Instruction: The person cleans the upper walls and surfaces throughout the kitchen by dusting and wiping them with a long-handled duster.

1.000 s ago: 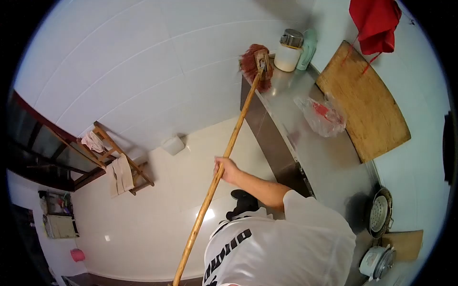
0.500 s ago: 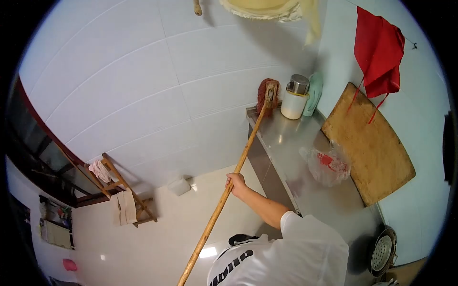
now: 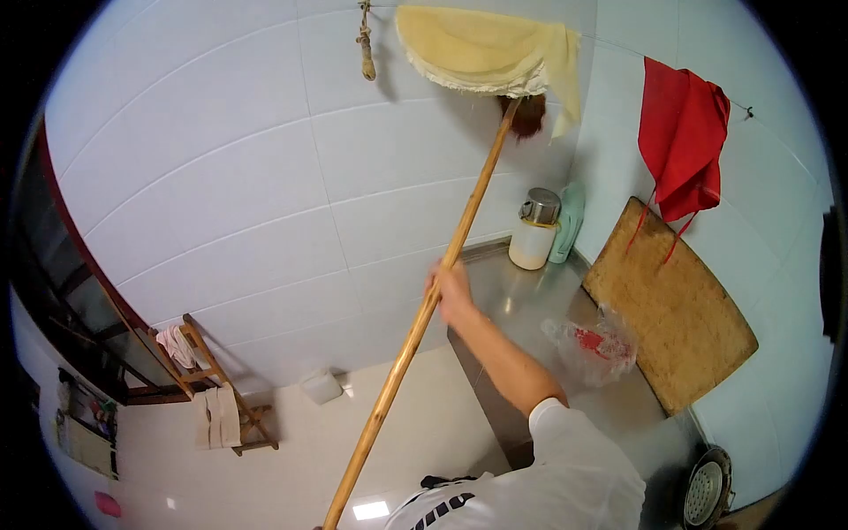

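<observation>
My right hand (image 3: 450, 287) is wrapped round the middle of a long wooden pole (image 3: 402, 362), which slants from the bottom edge up to the right. At its upper end a dark red mop head (image 3: 528, 117) is up by the tiled wall, partly hidden under a hanging yellow cloth (image 3: 486, 49). The pole's lower end runs out of view, and my left hand cannot be seen.
On the steel counter (image 3: 521, 305) stand a white flask (image 3: 532, 243), a green bottle (image 3: 568, 225) and a plastic bag (image 3: 596, 349). A wooden board (image 3: 671, 309) leans behind, below a red cloth (image 3: 680, 141). A wooden rack (image 3: 212, 380) and white container (image 3: 321, 386) are lower left.
The mop head has risen from the counter's far corner to the yellow cloth on the wall. My right hand has moved up with the pole. The view has tilted upward.
</observation>
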`<state>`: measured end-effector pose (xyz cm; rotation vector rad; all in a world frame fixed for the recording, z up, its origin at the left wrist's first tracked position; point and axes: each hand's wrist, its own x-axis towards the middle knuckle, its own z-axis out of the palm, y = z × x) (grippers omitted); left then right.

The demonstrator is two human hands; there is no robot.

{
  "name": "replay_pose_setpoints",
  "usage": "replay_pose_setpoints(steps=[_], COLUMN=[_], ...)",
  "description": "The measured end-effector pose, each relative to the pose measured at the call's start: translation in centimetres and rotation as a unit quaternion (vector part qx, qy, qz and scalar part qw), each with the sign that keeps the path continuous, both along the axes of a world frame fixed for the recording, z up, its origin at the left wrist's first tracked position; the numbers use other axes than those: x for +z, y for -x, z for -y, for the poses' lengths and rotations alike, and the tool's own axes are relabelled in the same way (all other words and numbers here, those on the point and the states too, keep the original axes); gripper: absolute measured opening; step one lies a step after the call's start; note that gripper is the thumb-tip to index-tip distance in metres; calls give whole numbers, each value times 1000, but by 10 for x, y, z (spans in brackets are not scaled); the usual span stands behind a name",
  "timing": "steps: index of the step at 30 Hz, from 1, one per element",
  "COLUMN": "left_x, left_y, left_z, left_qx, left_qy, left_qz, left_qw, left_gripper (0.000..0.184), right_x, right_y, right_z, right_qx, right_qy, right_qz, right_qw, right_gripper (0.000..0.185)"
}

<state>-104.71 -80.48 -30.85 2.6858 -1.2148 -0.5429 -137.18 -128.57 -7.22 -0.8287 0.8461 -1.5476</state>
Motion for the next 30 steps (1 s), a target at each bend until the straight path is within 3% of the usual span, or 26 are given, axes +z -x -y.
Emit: replay_pose_setpoints(steps=[2,4,6,9,13,16,23,25,26,30], left_x=[10,7,34,30,10,-4,-72,-93,-146,-157], left_y=[26,46,75,96,86,56,16,10,-7,-9], left_z=[52,105,148,169,137,90,-35,-76,-107,-180], left_qx=[-1,-36,-41,-80,-44,-36,18,81,102,80], left_qy=[93,193,217,216,217,167,80,12,-7,-71], left_qz=[-57,-9,-55,-101,-133,-79,-93,-176,-201,-171], left_qw=[994,980,974,968,966,982,992,981,974,979], left_gripper=[29,29,27,24,24,23,26,27,25,32], right_x=[43,96,126,143,107,66,-21,-41,-50,-88], right_y=[15,27,37,44,23,-14,-88,-104,-112,-141], right_z=[27,39,67,80,64,36,-45,-69,-80,-123], right_qx=[-43,-47,-37,-1,-28,-26,23,33,41,61], right_qy=[67,125,208,215,175,146,76,62,53,22], right_qz=[-27,-20,16,46,-3,3,3,-4,-10,-11], right_qw=[996,991,977,975,984,989,997,998,998,998], right_gripper=[27,32,36,34,32,29,27,27,26,25])
